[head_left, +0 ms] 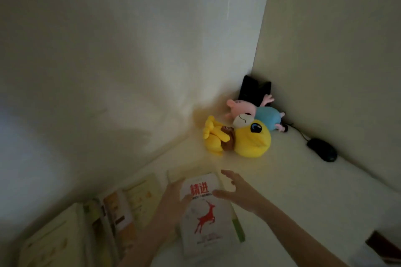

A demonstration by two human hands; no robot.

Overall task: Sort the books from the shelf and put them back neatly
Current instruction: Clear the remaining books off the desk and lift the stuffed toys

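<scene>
Pale surface [282, 180]: everything lies on it.
Loose books [115, 212]: overlapped at the left, just beside the white book.
White book [206, 219]: flat, cover up, resting on a green-edged book [237, 225].
Risk: if lifted by one edge only, it may slip and push the books below askew.
Left hand [173, 195]: thumb on the cover, fingers along the left edge; I cannot tell if it really grasps.
Right hand [236, 193]: fingers spread and released, holding nothing, above the right edge.
</scene>
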